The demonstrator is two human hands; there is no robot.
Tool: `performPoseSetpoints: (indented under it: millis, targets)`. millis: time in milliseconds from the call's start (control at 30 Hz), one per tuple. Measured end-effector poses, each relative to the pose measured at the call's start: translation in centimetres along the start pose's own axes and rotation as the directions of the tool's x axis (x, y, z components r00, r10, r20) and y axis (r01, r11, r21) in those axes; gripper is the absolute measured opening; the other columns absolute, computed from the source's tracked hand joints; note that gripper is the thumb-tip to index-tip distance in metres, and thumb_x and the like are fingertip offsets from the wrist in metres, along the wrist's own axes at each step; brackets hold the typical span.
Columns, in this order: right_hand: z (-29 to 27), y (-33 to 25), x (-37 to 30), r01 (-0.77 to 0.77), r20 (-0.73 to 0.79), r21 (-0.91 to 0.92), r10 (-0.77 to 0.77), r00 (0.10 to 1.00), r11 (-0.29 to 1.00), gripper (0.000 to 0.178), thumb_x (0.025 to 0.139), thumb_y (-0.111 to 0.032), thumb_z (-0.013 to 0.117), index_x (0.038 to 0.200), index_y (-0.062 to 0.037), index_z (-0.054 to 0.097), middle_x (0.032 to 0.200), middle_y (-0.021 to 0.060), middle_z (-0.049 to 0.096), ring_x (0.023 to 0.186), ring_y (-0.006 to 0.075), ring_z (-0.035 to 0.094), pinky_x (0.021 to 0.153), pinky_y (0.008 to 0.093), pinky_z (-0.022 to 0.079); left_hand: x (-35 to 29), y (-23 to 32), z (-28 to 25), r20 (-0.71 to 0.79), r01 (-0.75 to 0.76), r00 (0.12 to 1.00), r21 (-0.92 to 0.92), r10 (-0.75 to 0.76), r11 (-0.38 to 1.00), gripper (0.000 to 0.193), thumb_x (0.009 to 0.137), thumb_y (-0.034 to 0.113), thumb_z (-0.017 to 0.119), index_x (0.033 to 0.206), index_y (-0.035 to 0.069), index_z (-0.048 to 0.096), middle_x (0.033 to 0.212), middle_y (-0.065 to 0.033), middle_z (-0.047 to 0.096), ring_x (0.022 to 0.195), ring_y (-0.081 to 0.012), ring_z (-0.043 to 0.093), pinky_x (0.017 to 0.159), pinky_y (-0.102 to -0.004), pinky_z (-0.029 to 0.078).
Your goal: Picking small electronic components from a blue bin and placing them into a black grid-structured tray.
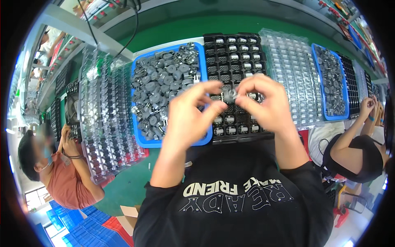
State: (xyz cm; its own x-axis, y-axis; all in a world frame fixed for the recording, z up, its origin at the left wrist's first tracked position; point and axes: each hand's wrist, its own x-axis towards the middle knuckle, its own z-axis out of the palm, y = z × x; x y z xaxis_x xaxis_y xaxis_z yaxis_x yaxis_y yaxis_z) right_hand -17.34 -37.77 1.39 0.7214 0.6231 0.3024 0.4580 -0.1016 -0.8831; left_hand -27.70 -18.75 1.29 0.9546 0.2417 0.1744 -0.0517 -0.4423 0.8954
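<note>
In front of my chest, over the black compartment tray (pixel 234 139), my two hands face each other. My right hand (pixel 265 101) pinches a small round grey part (pixel 229 95) between thumb and fingertips; motion blurs it. Close to its other side is my left hand (pixel 193 111), with thumb and index finger curved and apart. Silver cylindrical parts (pixel 231 129) sit in the tray's near and far rows, and several pockets hold none. My hands hide part of the tray's middle. Left of the tray, a blue bin (pixel 140 142) is heaped with grey round parts (pixel 164 78), some with metal prongs.
To the right stands a clear plastic tray (pixel 294 74) of silver parts, then another blue bin (pixel 345 111). Another clear tray (pixel 111 119) lies left. Co-workers sit at both sides: one in a reddish shirt (pixel 70 181), another with hands (pixel 368 107) raised. A metal frame (pixel 94 35) crosses the far left.
</note>
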Motion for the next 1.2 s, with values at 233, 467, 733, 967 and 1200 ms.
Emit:
performPoseSetpoints:
  millis: [233, 467, 733, 967, 1200]
  targets:
    - [-6.6, 6.9, 3.4, -0.108, -0.055, -0.641, 0.095, 0.994, 0.760, 0.007, 0.081, -0.004, 0.068, 0.087, -0.0012, 0.065, 0.087, 0.0147, 0.067, 0.081, 0.0337, 0.066, 0.076, 0.0413, 0.053, 3.1, -5.2, -6.3, -0.236, 0.195, 0.972, 0.805, 0.001, 0.560, 0.035, 0.079, 0.019, 0.080, 0.111, 0.008, 0.071, 0.115, -0.0140, 0.065, 0.106, -0.0343, 0.064, 0.090, -0.0459, 0.051]
    - [-5.3, 6.5, 3.1, -0.043, 0.044, -0.668, 0.097, 0.994, 0.743, 0.008, 0.080, -0.003, 0.069, 0.085, -0.0027, 0.063, 0.083, 0.0137, 0.063, 0.084, 0.0349, 0.064, 0.075, 0.0434, 0.051, 3.9, -5.6, -7.0, -0.274, 0.248, 0.959, 0.703, -0.069, 0.666, 0.023, 0.084, 0.013, 0.075, 0.105, 0.006, 0.070, 0.100, -0.0141, 0.070, 0.096, -0.0331, 0.068, 0.084, -0.0430, 0.053]
    - [-1.2, 7.6, 5.2, 0.108, 0.065, -0.718, -0.088, 0.994, 0.688, 0.004, 0.084, -0.010, 0.065, 0.083, -0.0071, 0.064, 0.085, 0.0105, 0.063, 0.084, 0.0343, 0.064, 0.076, 0.0456, 0.053, 3.7, -5.0, -7.2, -0.322, 0.163, 0.944, 0.647, 0.073, 0.745, 0.018, 0.092, 0.008, 0.064, 0.107, 0.007, 0.072, 0.100, -0.0135, 0.069, 0.088, -0.0282, 0.068, 0.080, -0.0390, 0.054]
    - [1.0, 9.7, 6.7, 0.186, 0.145, -0.788, -0.116, 0.983, 0.587, 0.008, 0.076, -0.008, 0.066, 0.083, -0.0079, 0.069, 0.085, 0.0113, 0.067, 0.091, 0.0334, 0.067, 0.079, 0.0470, 0.054, 2.0, -4.8, -6.9, -0.380, 0.057, 0.917, 0.419, 0.118, 0.906, 0.017, 0.083, 0.003, 0.074, 0.100, 0.005, 0.070, 0.101, -0.0055, 0.063, 0.079, -0.0128, 0.055, 0.069, -0.0257, 0.047]
    - [-7.6, 8.8, 5.7, -0.199, -0.141, -0.587, 0.142, 0.980, 0.785, 0.028, 0.082, -0.017, 0.075, 0.108, -0.0065, 0.074, 0.108, 0.0149, 0.072, 0.102, 0.0311, 0.069, 0.089, 0.0405, 0.055, -0.7, -3.5, -5.2, -0.353, 0.053, 0.934, -0.043, -0.065, 0.998, 0.034, 0.092, -0.008, 0.062, 0.125, -0.005, 0.060, 0.122, -0.0125, 0.067, 0.086, -0.0107, 0.065, 0.080, -0.0223, 0.052]
